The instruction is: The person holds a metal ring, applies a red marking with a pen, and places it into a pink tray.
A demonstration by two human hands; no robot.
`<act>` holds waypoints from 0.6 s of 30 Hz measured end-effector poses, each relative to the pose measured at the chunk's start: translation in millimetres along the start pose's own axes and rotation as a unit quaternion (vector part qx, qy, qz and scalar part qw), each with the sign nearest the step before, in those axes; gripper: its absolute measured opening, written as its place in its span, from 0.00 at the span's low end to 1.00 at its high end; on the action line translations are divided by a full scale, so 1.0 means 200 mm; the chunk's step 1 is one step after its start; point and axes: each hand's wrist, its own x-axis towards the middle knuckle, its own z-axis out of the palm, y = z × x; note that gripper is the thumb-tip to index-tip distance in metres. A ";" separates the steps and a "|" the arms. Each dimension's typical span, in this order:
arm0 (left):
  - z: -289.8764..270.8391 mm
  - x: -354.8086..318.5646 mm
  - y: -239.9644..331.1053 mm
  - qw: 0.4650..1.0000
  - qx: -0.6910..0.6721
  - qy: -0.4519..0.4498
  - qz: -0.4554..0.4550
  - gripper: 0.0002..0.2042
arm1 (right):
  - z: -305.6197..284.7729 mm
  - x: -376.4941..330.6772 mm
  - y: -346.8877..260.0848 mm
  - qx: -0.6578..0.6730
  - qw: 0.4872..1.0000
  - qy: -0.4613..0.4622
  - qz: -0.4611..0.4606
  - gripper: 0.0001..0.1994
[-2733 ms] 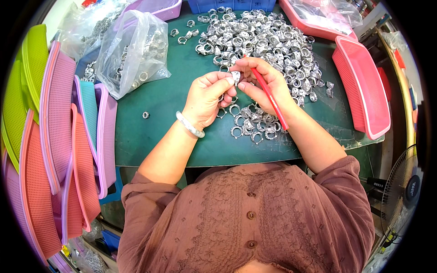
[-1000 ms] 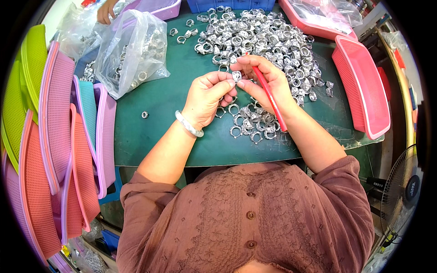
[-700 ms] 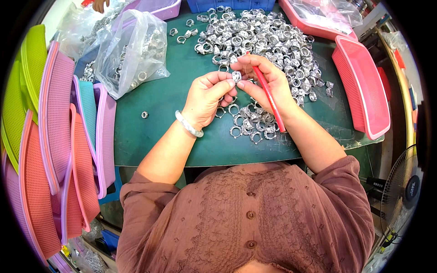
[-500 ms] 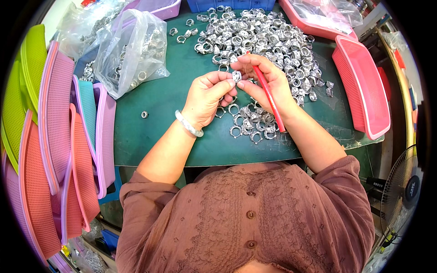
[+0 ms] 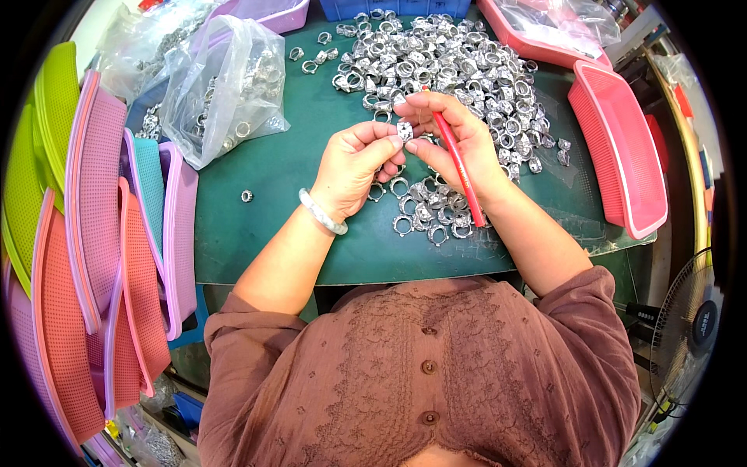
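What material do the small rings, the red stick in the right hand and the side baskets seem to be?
Rings: likely metal, silvery with bright glints. Red stick: unclear, maybe plastic or painted wood, smooth and matte. Baskets: likely plastic, uniformly coloured fine mesh.

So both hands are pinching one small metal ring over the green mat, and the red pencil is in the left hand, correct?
Not quite. The head view shows the red pencil in the right hand, not the left hand. The rest holds: both hands pinch one small metal ring over the green mat.
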 end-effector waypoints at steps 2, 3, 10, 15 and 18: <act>0.00 0.00 0.00 1.000 0.003 -0.003 0.004 0.04 | 0.00 0.00 0.00 -0.002 1.000 -0.001 -0.004 0.23; 0.00 0.00 0.00 1.000 0.005 -0.006 0.007 0.04 | 0.00 0.00 0.00 -0.003 1.000 -0.001 -0.007 0.23; 0.00 0.00 0.00 0.999 0.020 -0.009 0.023 0.04 | 0.00 0.00 0.01 0.004 1.000 -0.001 -0.005 0.24; 0.00 0.00 0.00 0.999 0.032 -0.006 0.029 0.04 | 0.00 0.00 0.01 0.008 1.000 -0.004 -0.008 0.23; 0.00 -0.01 0.00 0.999 0.036 -0.005 0.034 0.04 | 0.00 0.00 0.01 -0.004 1.000 -0.002 -0.012 0.23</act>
